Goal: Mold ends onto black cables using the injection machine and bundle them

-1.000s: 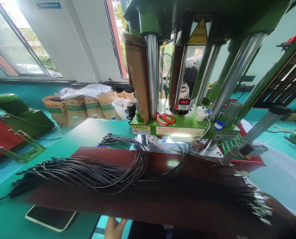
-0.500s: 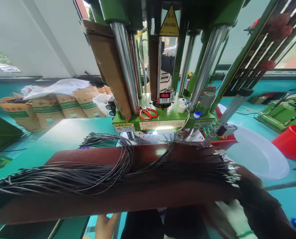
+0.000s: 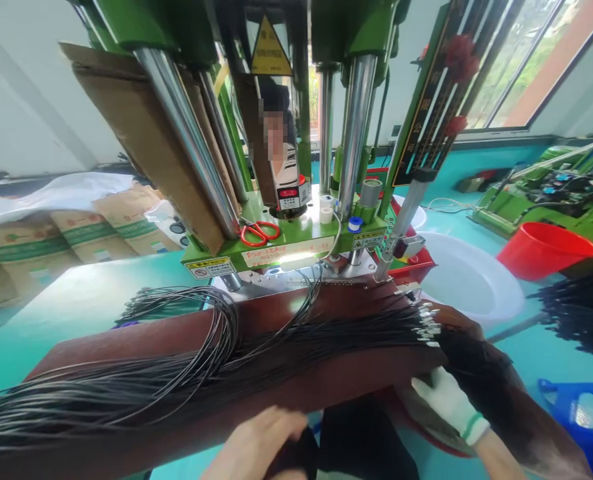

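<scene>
- Bare left hand (image 3: 254, 443), curled against dark fabric (image 3: 296, 457) at the bottom edge; cannot tell if gripping.
- White-gloved right hand (image 3: 449, 403), open, fingers extended.
- Bundle of black cables (image 3: 176, 377) lies ahead of both hands, its metal terminals (image 3: 426, 327) just above the right hand, on a maroon board (image 3: 321, 390).
- Beyond the hands, a green press (image 3: 276, 243) with chrome columns.

A brown board (image 3: 326, 383) blocks reach to the green press (image 3: 216, 243).

Two hands (image 3: 254, 443) (image 3: 449, 400), one basin (image 3: 469, 280), one red bucket (image 3: 544, 250).
</scene>
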### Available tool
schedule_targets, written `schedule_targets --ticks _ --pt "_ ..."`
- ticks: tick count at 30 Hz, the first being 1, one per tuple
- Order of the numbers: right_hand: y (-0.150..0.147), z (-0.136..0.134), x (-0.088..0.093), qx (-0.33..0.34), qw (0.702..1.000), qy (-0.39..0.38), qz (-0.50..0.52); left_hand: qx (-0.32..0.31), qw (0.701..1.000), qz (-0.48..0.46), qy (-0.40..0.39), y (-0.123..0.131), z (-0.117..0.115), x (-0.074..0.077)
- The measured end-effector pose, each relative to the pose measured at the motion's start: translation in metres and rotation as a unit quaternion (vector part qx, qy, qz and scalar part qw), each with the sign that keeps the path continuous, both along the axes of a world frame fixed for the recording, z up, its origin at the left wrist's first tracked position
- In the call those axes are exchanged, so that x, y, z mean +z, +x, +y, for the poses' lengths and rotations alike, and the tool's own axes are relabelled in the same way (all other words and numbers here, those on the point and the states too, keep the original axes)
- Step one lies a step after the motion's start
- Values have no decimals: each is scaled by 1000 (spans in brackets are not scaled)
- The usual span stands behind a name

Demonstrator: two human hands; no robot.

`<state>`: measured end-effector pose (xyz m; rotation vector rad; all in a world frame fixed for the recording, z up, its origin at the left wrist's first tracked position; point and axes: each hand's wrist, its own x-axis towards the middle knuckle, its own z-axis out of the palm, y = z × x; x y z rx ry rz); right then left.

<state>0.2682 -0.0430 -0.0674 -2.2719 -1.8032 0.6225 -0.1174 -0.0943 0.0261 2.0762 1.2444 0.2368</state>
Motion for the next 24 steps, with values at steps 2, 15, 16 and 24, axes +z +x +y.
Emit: schedule_targets --ticks 2,15,16,24 --pt "1 -1 0 4 1000 -4 -1 -7 993 5 119 42 33 10" --pt "6 -27 8 46 994 16 93 -101 975 178 91 127 164 2" --pt "6 -27 7 49 995 14 90 -114 977 159 90 125 167 3" --pt "4 -27 14 88 993 43 59 -19 987 -157 34 109 174 23"
